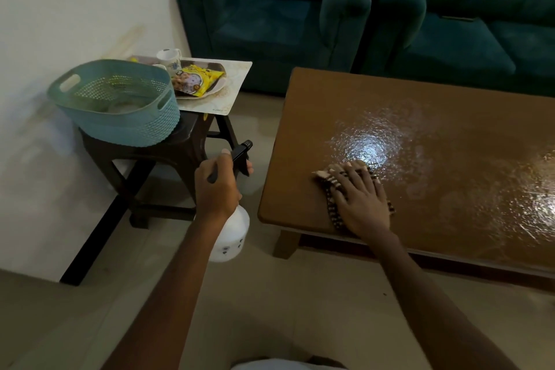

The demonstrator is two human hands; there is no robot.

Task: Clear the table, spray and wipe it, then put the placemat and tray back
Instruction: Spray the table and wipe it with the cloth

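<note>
Teal velvet sofa (300,18) behind brown glossy wooden table (420,117), top wet. Open tiled floor (264,294) between table's left edge and dark plastic stool (183,144). Stool carries teal plastic basket (120,129), cream rectangular placemat (237,78) overhanging edge, oval tray (210,92) on it. Left hand (217,186) curled round white spray bottle (232,237) over floor. Right hand (360,201), fingers spread flat, presses striped cloth (327,182) at table's near-left corner.

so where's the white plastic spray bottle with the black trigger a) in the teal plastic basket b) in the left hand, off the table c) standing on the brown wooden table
b: the left hand grips the white plastic spray bottle by its black trigger head, in the air beside the end of the brown wooden table.
</note>
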